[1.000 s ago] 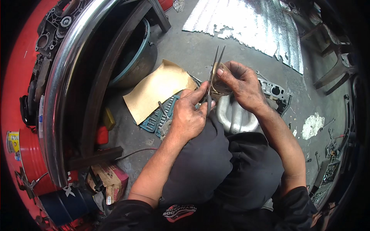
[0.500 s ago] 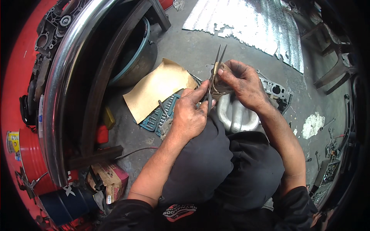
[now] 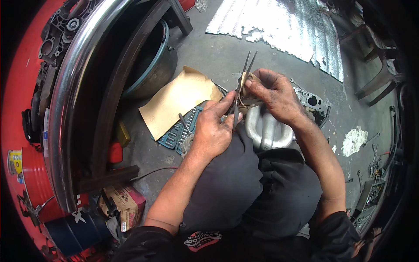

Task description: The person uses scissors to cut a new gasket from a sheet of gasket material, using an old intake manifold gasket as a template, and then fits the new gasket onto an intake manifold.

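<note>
My left hand is closed around the handles of dark metal scissors. Their blades point away from me and are slightly apart. Between the thumb and fingers of my right hand is a small tan piece of gasket paper, set against the blades. Its far side is partly hidden by the fingers. Just beyond my knees, below the right hand, lies a silver manifold with curved pipes. A larger tan paper sheet rests to the left of my left hand, partly over a teal socket set case.
A dark tub stands at the left beside a chrome-edged bench. Shiny corrugated sheeting covers floor at the far side. A flat metal part lies past my right wrist. Wrenches and a plastic chair are at right.
The scissor blades have spread slightly further apart at the tips. My left hand has shifted a little to the left; the right hand keeps its pinch on the paper piece.
</note>
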Tool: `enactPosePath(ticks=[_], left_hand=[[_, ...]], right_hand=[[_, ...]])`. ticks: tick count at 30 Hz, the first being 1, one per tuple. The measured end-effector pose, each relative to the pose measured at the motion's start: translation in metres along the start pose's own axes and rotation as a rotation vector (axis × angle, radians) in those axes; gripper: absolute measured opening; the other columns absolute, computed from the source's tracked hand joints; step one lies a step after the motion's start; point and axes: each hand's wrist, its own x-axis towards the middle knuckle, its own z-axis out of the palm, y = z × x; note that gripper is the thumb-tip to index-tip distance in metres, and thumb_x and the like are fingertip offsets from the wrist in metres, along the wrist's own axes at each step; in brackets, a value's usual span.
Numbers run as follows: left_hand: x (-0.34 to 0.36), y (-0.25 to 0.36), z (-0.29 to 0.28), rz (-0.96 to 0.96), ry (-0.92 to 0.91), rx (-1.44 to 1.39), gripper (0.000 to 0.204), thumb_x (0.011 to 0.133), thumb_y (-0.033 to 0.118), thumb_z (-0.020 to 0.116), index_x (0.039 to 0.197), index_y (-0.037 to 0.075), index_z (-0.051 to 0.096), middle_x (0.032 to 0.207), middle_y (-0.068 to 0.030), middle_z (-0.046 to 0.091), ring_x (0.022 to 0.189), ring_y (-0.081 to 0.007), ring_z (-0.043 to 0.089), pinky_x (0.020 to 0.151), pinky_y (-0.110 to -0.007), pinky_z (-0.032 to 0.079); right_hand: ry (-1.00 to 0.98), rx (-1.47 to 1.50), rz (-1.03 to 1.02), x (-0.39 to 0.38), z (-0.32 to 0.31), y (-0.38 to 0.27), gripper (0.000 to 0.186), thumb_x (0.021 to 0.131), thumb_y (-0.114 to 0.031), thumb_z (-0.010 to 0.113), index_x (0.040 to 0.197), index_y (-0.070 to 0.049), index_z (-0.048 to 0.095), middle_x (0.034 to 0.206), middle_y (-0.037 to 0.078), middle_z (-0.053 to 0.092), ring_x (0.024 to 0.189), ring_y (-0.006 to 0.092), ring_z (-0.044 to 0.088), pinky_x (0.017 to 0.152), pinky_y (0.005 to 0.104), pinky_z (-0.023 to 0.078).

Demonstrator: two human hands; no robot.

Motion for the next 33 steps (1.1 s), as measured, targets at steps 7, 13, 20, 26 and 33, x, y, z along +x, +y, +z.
enactPosePath(ticks=[7, 13, 20, 26, 33], left_hand=[[0.001, 0.000, 0.003, 0.031, 0.001, 0.060, 0.054, 0.088, 0.000, 0.070, 0.139, 0.001, 0.053, 0.109, -0.0127, 0.061, 0.101, -0.0179, 0.062, 0.090, -0.031, 0.052], [0.001, 0.001, 0.001, 0.025, -0.015, 0.031, 0.055, 0.087, 0.000, 0.070, 0.139, 0.001, 0.054, 0.108, -0.0130, 0.062, 0.100, -0.0186, 0.062, 0.090, -0.032, 0.051], [0.001, 0.006, -0.003, 0.084, -0.001, 0.084, 0.055, 0.085, 0.001, 0.072, 0.138, 0.002, 0.056, 0.105, -0.0121, 0.062, 0.099, -0.0186, 0.062, 0.091, -0.031, 0.050], [0.000, 0.009, -0.003, 0.074, 0.016, 0.148, 0.056, 0.085, 0.003, 0.073, 0.138, 0.002, 0.055, 0.108, -0.0138, 0.063, 0.101, -0.0198, 0.062, 0.092, -0.032, 0.050], [0.000, 0.005, -0.002, 0.112, 0.032, 0.129, 0.055, 0.086, 0.003, 0.072, 0.138, 0.000, 0.055, 0.109, -0.0147, 0.063, 0.100, -0.0202, 0.063, 0.092, -0.032, 0.051]], right_hand=[[-0.053, -0.002, 0.018, -0.006, -0.002, -0.016, 0.054, 0.096, -0.040, 0.063, 0.124, 0.007, 0.061, 0.112, 0.021, 0.069, 0.108, 0.0251, 0.065, 0.096, 0.0378, 0.049], [-0.072, -0.020, 0.005, -0.007, -0.006, -0.016, 0.046, 0.097, -0.038, 0.061, 0.115, 0.004, 0.065, 0.103, 0.015, 0.071, 0.102, 0.0215, 0.066, 0.093, 0.0379, 0.050], [-0.037, 0.011, -0.029, -0.008, -0.008, -0.012, 0.042, 0.097, -0.041, 0.062, 0.106, -0.001, 0.069, 0.095, 0.011, 0.071, 0.092, 0.0177, 0.065, 0.087, 0.0354, 0.051], [0.000, 0.090, -0.075, -0.009, 0.001, -0.015, 0.038, 0.097, -0.037, 0.063, 0.105, 0.001, 0.068, 0.094, 0.010, 0.071, 0.091, 0.0150, 0.065, 0.083, 0.0336, 0.052], [-0.002, 0.060, -0.035, -0.011, 0.002, -0.023, 0.029, 0.096, -0.030, 0.066, 0.100, -0.002, 0.069, 0.087, 0.004, 0.069, 0.084, 0.0092, 0.062, 0.079, 0.0281, 0.050]])
